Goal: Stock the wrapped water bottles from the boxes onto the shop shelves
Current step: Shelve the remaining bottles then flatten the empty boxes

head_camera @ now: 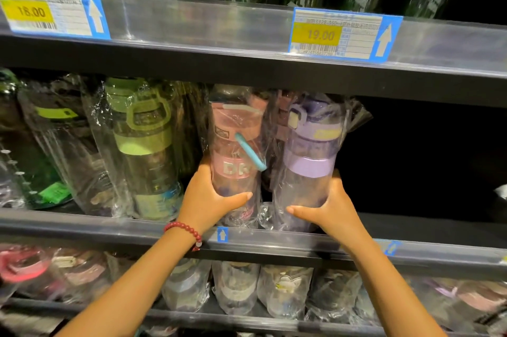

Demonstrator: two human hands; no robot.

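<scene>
Gripping bottles [236,166], tags [336,34] reading 18.00, 19.00

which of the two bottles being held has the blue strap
The pink bottle in the left hand; a light blue strap crosses its front. The purple bottle in the right hand shows none.

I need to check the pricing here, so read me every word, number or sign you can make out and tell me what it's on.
"18.00": left yellow price tag on the upper shelf rail.
"19.00": right yellow price tag, same rail.
"DR", rest hidden: band of the pink bottle gripped by the left hand.
White up arrows: blue markers on the rails.
Fine print, barcodes, purple bottle label in the right hand: unreadable.
</scene>
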